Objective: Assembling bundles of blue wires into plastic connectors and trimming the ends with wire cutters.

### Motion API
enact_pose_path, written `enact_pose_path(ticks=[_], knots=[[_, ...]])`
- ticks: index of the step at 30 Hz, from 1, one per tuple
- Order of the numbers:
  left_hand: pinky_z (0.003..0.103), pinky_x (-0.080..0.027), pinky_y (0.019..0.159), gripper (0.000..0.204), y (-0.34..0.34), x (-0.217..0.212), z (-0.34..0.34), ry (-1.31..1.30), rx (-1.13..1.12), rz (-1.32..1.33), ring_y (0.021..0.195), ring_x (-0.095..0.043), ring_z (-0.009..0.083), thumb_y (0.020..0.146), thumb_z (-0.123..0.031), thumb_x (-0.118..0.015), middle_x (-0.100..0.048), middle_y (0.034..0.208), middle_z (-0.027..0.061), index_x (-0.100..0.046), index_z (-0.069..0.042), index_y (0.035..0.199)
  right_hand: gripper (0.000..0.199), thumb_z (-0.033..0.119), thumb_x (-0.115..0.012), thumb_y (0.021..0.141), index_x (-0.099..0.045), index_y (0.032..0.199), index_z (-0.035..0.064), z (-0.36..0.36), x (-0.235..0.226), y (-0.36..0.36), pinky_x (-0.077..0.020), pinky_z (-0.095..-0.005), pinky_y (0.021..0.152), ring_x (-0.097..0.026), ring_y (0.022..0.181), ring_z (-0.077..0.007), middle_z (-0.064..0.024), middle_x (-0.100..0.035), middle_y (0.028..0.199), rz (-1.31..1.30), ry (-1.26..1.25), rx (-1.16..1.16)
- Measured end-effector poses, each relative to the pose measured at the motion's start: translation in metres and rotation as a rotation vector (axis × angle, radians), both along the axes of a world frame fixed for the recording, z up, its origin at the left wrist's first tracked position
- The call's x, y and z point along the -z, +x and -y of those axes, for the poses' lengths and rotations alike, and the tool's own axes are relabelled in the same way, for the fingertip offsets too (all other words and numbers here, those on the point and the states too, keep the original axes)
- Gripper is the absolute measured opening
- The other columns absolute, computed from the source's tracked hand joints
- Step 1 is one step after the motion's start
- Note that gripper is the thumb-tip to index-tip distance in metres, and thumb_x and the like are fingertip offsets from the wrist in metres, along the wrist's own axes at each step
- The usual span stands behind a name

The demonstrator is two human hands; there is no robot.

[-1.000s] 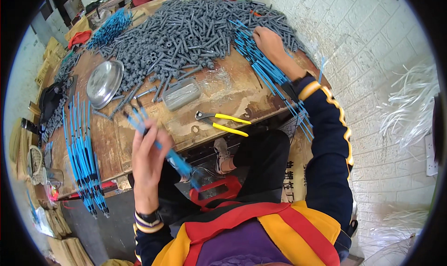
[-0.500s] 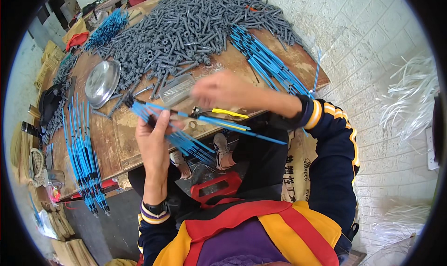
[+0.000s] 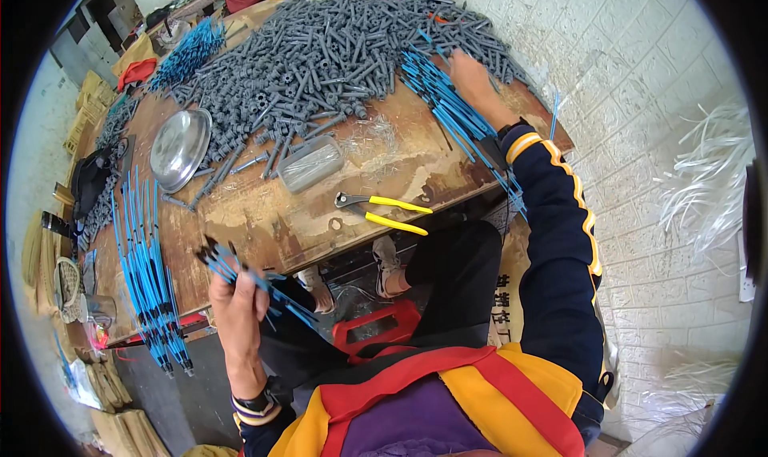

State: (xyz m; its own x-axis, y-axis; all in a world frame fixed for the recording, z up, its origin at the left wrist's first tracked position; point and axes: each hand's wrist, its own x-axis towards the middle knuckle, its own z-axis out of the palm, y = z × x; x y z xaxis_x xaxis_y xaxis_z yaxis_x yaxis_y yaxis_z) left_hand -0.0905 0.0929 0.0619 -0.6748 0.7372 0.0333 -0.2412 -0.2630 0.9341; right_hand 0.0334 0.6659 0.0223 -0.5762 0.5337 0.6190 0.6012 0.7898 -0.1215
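My left hand is closed round a bundle of thin blue rods with black ends, held just off the table's near edge. The bundle is slightly blurred. My right hand is stretched out over the pile of similar blue rods at the right of the table. Its fingers pinch a blue rod that points away toward the grey parts. Nippers with yellow handles lie on the table between my arms, touched by neither hand.
A large heap of grey plastic plugs covers the table's far half. Nearer are a clear box of thin pins and a glass lid. More blue rods lie at the left and far left. A white wall bounds the right.
My right hand has swung from the middle of the table to the right-hand rod pile. My left hand has drawn back left and nearer with its bundle, uncovering the nippers.
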Motion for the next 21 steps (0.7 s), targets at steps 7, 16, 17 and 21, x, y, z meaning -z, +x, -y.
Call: enact_pose_path(ticks=[7, 16, 17, 21], knots=[[0.025, -0.046, 0.065, 0.014, -0.009, -0.017, -0.046, 0.031, 0.054, 0.015, 0.076, -0.067, 0.0190, 0.097, -0.009, -0.056, -0.069, 0.100, 0.0147, -0.054, -0.004, 0.110, 0.016, 0.012, -0.049, 0.095, -0.055, 0.105, 0.0012, 0.166, -0.111, 0.014, -0.0480, -0.0424, 0.065, -0.060, 0.075, -0.0366, -0.0199, -0.059, 0.080, -0.086, -0.003, -0.630], [0.025, -0.046, 0.063, 0.020, 0.017, -0.004, -0.085, 0.088, -0.197, 0.005, 0.071, -0.065, 0.0169, 0.098, -0.008, -0.053, -0.067, 0.091, 0.0121, -0.054, -0.005, 0.117, 0.019, 0.017, -0.052, 0.096, -0.056, 0.108, 0.0025, 0.316, -0.084, 0.020, -0.0498, -0.0386, 0.068, -0.064, 0.076, -0.0272, -0.0116, -0.062, 0.080, -0.004, -0.769, -0.912], [0.025, -0.046, 0.063, 0.020, 0.016, -0.004, -0.081, 0.088, -0.198, 0.002, 0.071, -0.065, 0.0169, 0.098, -0.008, -0.053, -0.067, 0.091, 0.0121, -0.054, -0.005, 0.117, 0.018, 0.016, -0.053, 0.095, -0.057, 0.106, 0.0023, 0.300, -0.075, 0.013, -0.0498, -0.0392, 0.070, -0.064, 0.079, -0.0276, -0.0120, -0.062, 0.081, 0.035, -0.609, -1.001], [0.025, -0.039, 0.048, 0.018, 0.011, -0.020, -0.047, 0.297, -0.097, 0.173, 0.053, -0.053, 0.0134, 0.094, -0.009, -0.057, -0.062, 0.078, 0.0095, -0.054, -0.005, 0.111, 0.016, 0.015, -0.058, 0.086, -0.064, 0.091, 0.0013, 0.173, -0.027, -0.040, -0.0495, -0.0413, 0.078, -0.062, 0.090, -0.0319, -0.0152, -0.064, 0.088, -0.144, -0.292, -0.914]])
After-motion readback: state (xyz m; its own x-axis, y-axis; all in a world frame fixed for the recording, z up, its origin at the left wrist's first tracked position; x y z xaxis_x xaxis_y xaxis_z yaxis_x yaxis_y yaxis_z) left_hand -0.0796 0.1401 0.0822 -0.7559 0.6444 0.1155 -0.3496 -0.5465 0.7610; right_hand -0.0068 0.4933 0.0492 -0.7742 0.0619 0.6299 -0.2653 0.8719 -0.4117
